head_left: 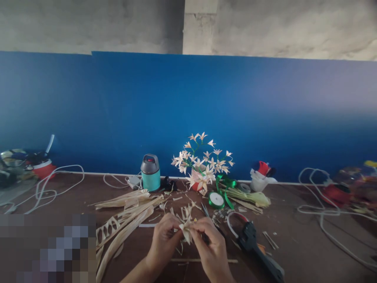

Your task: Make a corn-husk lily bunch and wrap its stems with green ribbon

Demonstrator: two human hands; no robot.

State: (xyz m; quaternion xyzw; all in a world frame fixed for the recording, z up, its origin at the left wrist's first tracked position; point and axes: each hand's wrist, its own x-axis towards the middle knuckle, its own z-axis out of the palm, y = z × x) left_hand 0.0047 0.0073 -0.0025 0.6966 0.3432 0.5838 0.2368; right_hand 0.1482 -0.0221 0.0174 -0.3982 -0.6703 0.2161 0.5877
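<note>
Between my two hands is a pale flower made of dried husk strips (186, 231), its petals pointing down and outward. My left hand (165, 237) pinches its left side between thumb and fingertips. From the other side my right hand (209, 243) grips it the same way, fingers bent. Just beyond my hands lie loose husk scraps (187, 212). A pair of scissors (205, 210) rests behind my right hand, its handles partly hidden. Under my wrists a thin stick (218, 260) lies across the brown table (141, 271).
Dried husks (129, 232) spread at left. Behind stand a teal-and-grey container (150, 177) and a pot of husk flowers (198, 173). Green ribbon (216, 199), a white cup (259, 181) and a black-handled tool (250, 239) are at right. White cables (321, 212) trail at the sides.
</note>
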